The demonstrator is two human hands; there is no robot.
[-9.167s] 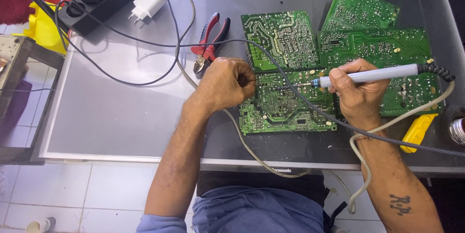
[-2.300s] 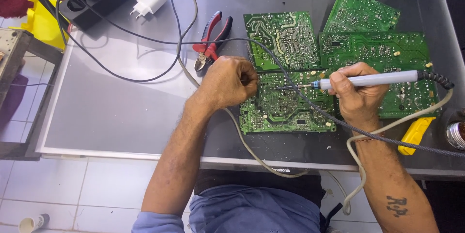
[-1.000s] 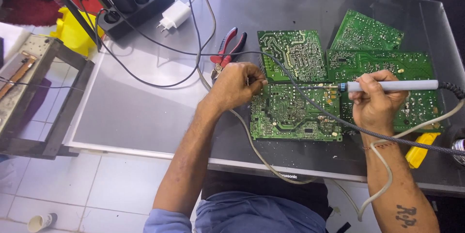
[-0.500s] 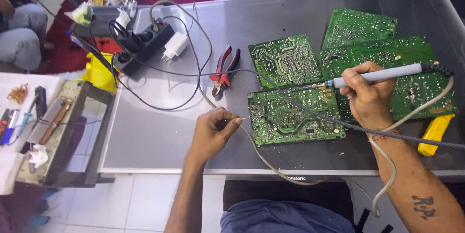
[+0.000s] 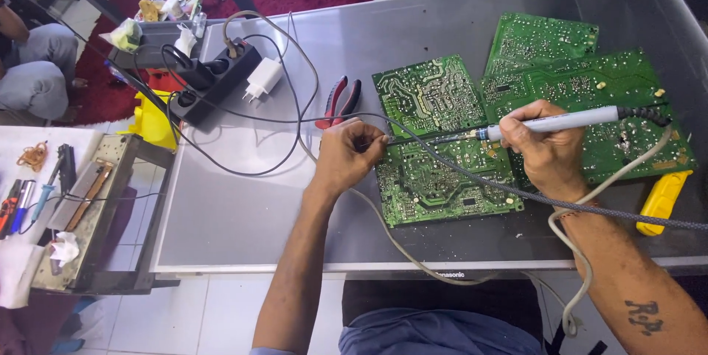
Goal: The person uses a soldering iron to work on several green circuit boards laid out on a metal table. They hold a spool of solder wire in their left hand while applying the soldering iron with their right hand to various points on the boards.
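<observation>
I hold the soldering iron (image 5: 553,120) in my right hand (image 5: 549,150), the fingers closed around its pale handle like around a pen. Its tip points left and comes down on the top edge of the nearest circuit board (image 5: 442,182). My left hand (image 5: 346,156) is curled at the left edge of this board, the fingertips pinched together. I think they hold a thin solder wire, but it is too fine to see, so I cannot tell for sure.

I judge that I am in the middle of soldering one joint on the near board. The next move asks for a steady tip and a small, slow feed from the left hand, both meeting at the same point.

Three other green boards (image 5: 590,93) lie behind and to the right, touching or overlapping each other, so there is little free room on that side. A dark braided cable (image 5: 472,178) crosses over the near board, and a pale cord (image 5: 590,200) loops by my right wrist; both can catch the iron. The red pliers (image 5: 339,101) lie just behind my left hand. To the left the grey table (image 5: 243,207) is bare up to its front edge, with the power strip (image 5: 214,82) at the far corner. A yellow tool (image 5: 662,200) lies near the right front edge.
</observation>
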